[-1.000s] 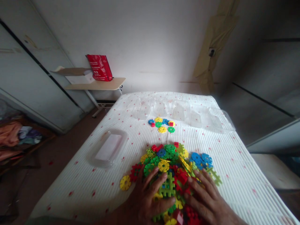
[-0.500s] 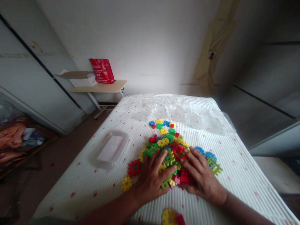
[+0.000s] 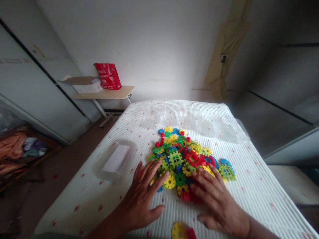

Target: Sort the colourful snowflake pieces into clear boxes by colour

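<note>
We hold the left hand point(image 3: 142, 196) and right hand point(image 3: 216, 202) with fingers spread flat and gripping nothing, tips resting on the near edge of the pile of toy pieces point(image 3: 184, 156); we judge that flat palms bank loose pieces better than a pinch. A clear tray point(image 3: 116, 159) lies left of the pile, and one yellow piece point(image 3: 178, 230) lies apart on its near side.

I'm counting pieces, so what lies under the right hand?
The right hand lies spread on the near edge of the toy pile; red pieces show beneath its fingers. Anything under the palm is covered.
</note>
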`<action>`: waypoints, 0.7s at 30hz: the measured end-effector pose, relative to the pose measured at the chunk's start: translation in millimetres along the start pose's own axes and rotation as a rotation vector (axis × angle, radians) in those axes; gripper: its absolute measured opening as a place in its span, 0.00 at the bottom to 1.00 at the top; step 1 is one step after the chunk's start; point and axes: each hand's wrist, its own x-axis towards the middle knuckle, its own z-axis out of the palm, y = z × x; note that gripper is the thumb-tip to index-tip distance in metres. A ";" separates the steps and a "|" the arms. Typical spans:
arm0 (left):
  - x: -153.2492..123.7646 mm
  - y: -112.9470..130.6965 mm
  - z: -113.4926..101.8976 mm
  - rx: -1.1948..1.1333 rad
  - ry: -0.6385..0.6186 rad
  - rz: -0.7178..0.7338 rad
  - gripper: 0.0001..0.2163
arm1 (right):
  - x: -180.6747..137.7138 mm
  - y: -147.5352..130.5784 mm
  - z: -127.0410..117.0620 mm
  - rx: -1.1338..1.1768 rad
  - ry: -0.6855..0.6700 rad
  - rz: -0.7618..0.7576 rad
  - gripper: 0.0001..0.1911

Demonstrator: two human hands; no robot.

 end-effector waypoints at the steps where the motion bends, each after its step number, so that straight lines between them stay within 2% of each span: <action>1: -10.1 -5.9 0.5 0.019 0.004 -0.006 0.39 | 1.3 -7.2 -2.6 0.015 -0.024 -0.082 0.32; 3: -29.4 -14.9 6.4 0.047 0.005 -0.005 0.40 | 7.4 -20.3 -5.6 0.019 -0.060 -0.238 0.24; 5: -45.4 -18.1 16.6 0.060 0.007 -0.002 0.44 | 16.8 -31.2 -5.8 0.010 -0.081 -0.333 0.16; 9: -57.3 -8.0 36.1 0.074 0.013 0.051 0.46 | 34.7 -44.5 2.4 0.023 -0.071 -0.360 0.13; 12: -46.0 3.2 43.3 0.057 0.038 0.028 0.46 | 40.6 -42.1 14.6 0.006 -0.069 -0.277 0.12; 15: -23.1 9.5 47.5 0.039 0.071 -0.018 0.44 | 41.9 -26.5 26.2 -0.032 -0.046 -0.165 0.12; 21: 25.4 15.1 61.8 0.023 0.143 -0.174 0.35 | 56.1 2.1 30.5 -0.092 -0.025 -0.102 0.13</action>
